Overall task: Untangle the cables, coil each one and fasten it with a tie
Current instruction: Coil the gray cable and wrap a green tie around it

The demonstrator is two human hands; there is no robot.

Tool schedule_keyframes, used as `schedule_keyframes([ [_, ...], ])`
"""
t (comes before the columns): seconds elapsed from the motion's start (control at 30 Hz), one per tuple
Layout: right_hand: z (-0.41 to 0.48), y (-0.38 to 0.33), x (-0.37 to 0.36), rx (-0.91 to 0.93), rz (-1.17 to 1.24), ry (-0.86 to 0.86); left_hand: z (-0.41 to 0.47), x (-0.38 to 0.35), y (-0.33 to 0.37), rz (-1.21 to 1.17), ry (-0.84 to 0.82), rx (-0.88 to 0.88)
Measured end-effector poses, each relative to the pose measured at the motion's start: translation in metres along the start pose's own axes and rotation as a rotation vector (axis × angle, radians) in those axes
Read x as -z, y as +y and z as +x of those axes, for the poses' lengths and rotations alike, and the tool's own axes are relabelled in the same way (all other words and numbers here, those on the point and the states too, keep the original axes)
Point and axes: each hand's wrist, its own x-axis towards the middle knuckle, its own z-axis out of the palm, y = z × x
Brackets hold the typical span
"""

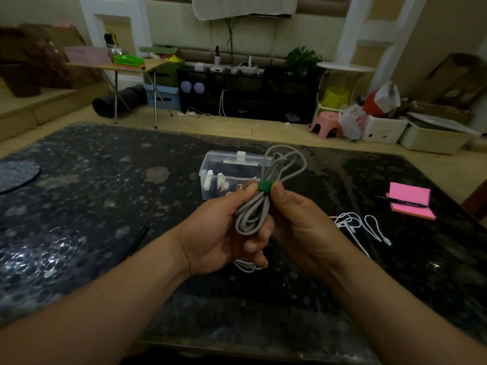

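Observation:
A coiled grey cable (279,167) is held up over the dark table, bound at its middle by a green tie (264,186). My left hand (224,230) grips the lower part of the coil, its thumb pressing beside the tie. My right hand (303,222) pinches the coil at the tie from the right side. A loose white cable (361,225) lies on the table to the right of my right hand. More white cable (246,266) shows under my left hand.
A clear plastic box (210,167) with small white parts stands just behind the coil. A pink notepad (411,204) with a black pen (403,202) lies at the right. A dark round mat (15,172) sits at the left edge of the table (105,193).

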Motion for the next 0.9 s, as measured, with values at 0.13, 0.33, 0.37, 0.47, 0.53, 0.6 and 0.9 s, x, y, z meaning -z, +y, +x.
schedule_keyframes([
  [0.13, 0.002, 0.003, -0.003, -0.016, 0.093, 0.047, 0.004, 0.001, -0.006, -0.019, -0.016, 0.099],
  [0.33, 0.013, 0.013, -0.008, -0.017, 0.173, 0.273, 0.017, -0.002, -0.019, 0.166, 0.329, -0.017],
  [0.37, 0.014, 0.015, -0.008, -0.007, 0.129, 0.308, 0.017, -0.002, -0.022, 0.187, 0.353, -0.048],
  [0.47, 0.015, 0.019, -0.012, 0.017, 0.039, 0.321, 0.019, -0.004, -0.029, 0.208, 0.408, -0.108],
  [0.53, 0.013, 0.018, -0.013, 0.017, 0.032, 0.266, 0.019, -0.002, -0.028, 0.143, 0.402, -0.114],
  [0.6, 0.011, 0.016, -0.011, 0.003, 0.051, 0.19, 0.017, 0.002, -0.019, 0.026, 0.323, -0.061],
  [0.9, 0.009, 0.012, -0.005, -0.025, 0.086, 0.094, 0.011, 0.006, -0.011, 0.062, 0.195, 0.086],
])
